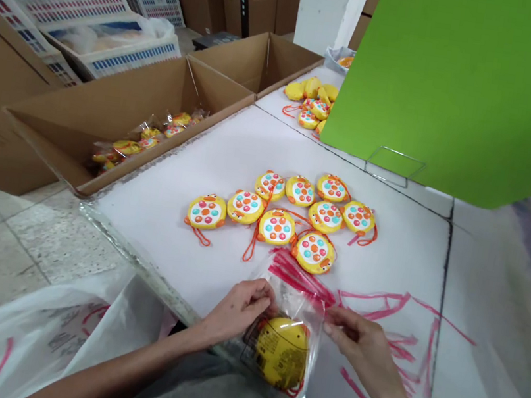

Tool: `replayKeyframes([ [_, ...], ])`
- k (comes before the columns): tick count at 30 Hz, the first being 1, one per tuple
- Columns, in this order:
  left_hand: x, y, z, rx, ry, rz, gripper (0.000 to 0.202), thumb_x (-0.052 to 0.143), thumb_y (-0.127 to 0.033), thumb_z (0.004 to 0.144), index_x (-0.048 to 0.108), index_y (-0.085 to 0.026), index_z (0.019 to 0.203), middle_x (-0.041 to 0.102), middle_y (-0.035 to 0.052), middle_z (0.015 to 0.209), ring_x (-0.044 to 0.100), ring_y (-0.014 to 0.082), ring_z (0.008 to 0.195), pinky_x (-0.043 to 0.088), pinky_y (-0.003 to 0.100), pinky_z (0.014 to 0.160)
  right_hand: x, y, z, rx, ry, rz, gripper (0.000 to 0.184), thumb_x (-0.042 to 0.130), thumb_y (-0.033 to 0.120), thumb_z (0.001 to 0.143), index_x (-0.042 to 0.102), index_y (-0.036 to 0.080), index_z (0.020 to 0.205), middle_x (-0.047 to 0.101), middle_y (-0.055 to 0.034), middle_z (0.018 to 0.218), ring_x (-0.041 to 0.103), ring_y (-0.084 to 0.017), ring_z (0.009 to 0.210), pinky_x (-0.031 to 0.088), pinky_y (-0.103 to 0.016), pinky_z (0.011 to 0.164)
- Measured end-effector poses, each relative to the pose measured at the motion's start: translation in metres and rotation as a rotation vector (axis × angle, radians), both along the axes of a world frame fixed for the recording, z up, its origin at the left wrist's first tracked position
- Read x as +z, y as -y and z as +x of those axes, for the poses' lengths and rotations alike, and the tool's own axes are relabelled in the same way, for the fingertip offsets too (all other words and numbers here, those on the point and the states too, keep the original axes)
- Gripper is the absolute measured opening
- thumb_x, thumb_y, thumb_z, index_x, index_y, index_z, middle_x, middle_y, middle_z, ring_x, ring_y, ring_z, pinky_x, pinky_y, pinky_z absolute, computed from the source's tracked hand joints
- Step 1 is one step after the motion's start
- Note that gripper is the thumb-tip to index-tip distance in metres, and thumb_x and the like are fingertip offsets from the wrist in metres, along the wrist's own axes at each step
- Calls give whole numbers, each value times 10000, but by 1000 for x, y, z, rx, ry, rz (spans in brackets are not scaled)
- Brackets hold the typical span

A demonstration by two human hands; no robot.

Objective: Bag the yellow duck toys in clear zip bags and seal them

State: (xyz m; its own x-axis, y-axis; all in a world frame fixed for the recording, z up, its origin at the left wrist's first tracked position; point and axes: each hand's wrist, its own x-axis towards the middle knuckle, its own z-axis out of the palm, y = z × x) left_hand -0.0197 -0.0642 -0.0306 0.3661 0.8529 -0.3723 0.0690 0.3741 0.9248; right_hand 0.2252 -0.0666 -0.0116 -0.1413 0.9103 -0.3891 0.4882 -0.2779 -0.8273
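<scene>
Lower centre: left hand [236, 311] and right hand [360, 349] both pinching clear bag [299, 310], yellow toy [281, 351] already inside. Eight loose toys [277, 226] mid-table [183, 213] left unbagged; bagged ones in box [83, 112], upper left.

Both hands, left hand [236, 308] and right hand [362, 353], grip a clear plastic bag [296, 310] containing a yellow toy [281, 351] at the white table [185, 200] edge, near eight loose duck-shaped toys [287, 215]; a cardboard box [108, 116] stands alongside.
</scene>
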Motion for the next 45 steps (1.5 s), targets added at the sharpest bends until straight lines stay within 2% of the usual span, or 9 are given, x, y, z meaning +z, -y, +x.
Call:
replayKeyframes([
  [9, -6, -1, -9, 5, 108, -121, 111, 446, -266, 832, 448, -189, 912, 645, 12, 765, 622, 183, 797, 470, 296, 711, -15, 9, 1, 53, -143, 23, 169, 570, 329, 795, 571, 179, 718, 543, 24, 666, 488, -128, 629, 376, -226, 583],
  [14, -1, -5, -12, 35, 3, -113, 122, 418, -171, 718, 520, -147, 656, 570, -10, 654, 537, 132, 674, 415, 224, 624, -16, 15, -2, 93, -86, 93, 170, 479, 255, 826, 601, 193, 725, 569, 11, 707, 508, -147, 680, 374, -250, 642],
  [24, 18, -3, -44, 144, -17, -32, 173, 493, -121, 633, 340, -191, 595, 621, -9, 633, 631, 180, 699, 466, 250, 577, 6, -26, -8, 232, 394, 484, 238, 390, 137, 810, 617, 208, 822, 570, -28, 1027, 583, -146, 855, 455, -263, 759],
  [27, 62, -15, -89, 416, -211, 254, 142, 526, -137, 732, 419, -184, 650, 681, 29, 821, 651, 186, 758, 516, 324, 688, 8, -54, -21, 244, 544, 614, 272, 428, 181, 837, 587, 194, 1058, 541, -62, 1160, 528, -183, 1031, 440, -293, 872],
  [31, 112, -22, -114, 1058, -491, 885, 115, 540, -115, 782, 499, -210, 830, 621, 2, 1047, 555, 186, 1073, 419, 379, 969, -3, -80, -49, 327, 585, 611, 477, 572, 156, 734, 508, 144, 1206, 449, -153, 1283, 378, -316, 1193, 384, -451, 942],
  [34, 93, -11, -75, 640, -625, 925, 195, 476, -107, 826, 519, -230, 971, 583, 14, 1132, 518, 176, 1109, 395, 361, 996, -14, -89, -63, 349, 564, 586, 612, 578, 41, 617, 501, 147, 1214, 416, -185, 1297, 347, -381, 1199, 370, -545, 906],
  [38, 21, 6, 3, -133, -638, 967, 92, 532, -181, 818, 556, -173, 906, 582, 77, 1126, 486, 228, 1114, 398, 373, 971, -18, -95, -55, 287, 467, 552, 675, 506, 0, 569, 498, 209, 1211, 422, -122, 1310, 329, -343, 1225, 310, -535, 961],
  [41, -13, 8, 32, -356, -797, 935, 232, 529, -226, 838, 527, -135, 1052, 565, 106, 1113, 493, 252, 1049, 404, 402, 909, -17, -96, -32, 146, 350, 482, 578, 524, 108, 657, 466, 192, 1226, 552, -98, 1156, 498, -274, 1075, 385, -442, 929],
  [45, -25, 4, 30, -433, -879, 983, 343, 454, -172, 867, 431, -123, 1206, 557, 106, 1059, 490, 241, 971, 390, 386, 846, -15, -83, -8, -102, 125, 353, 440, 434, 373, 832, 466, 110, 1182, 639, -106, 930, 621, -239, 812, 512, -364, 708],
])
